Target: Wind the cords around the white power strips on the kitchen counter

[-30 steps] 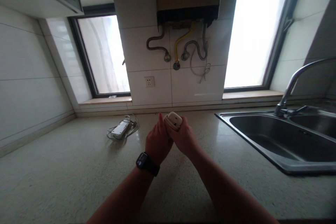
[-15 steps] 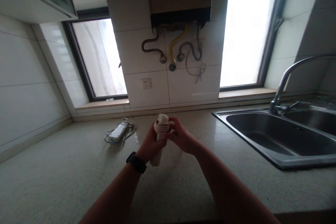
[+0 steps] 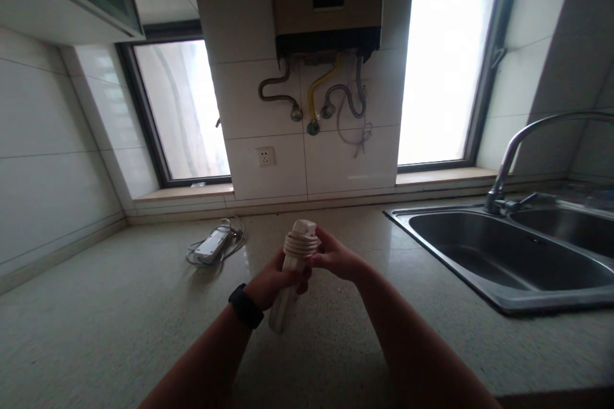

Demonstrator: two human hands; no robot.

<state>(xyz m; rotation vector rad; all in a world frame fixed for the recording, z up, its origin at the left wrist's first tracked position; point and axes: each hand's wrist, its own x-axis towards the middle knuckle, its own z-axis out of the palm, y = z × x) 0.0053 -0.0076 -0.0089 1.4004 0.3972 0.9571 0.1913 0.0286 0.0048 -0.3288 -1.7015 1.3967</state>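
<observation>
A long white power strip [image 3: 283,310] is held above the counter, tilted with its upper end leaning right. My left hand [image 3: 277,280], wearing a black watch at the wrist, is wrapped round its middle. Several turns of white cord [image 3: 300,245] circle the strip near the top, and what looks like the plug [image 3: 304,227] sits at that end. My right hand [image 3: 338,259] is closed on the wound cord from the right side, thumb and fingers pressed against it. Part of the cord is hidden behind those fingers.
Another white power strip [image 3: 212,245] lies on the counter [image 3: 119,307] to the left, its cord looped loosely about it. To the right is a steel sink [image 3: 460,255] with a tall faucet [image 3: 508,153]. A wall socket [image 3: 265,156] and a water heater [image 3: 329,0] are ahead.
The held strip has tilted more, its lower end coming closer to me and its top moving slightly right. Both hands keep their hold. The camera view has shifted a little.
</observation>
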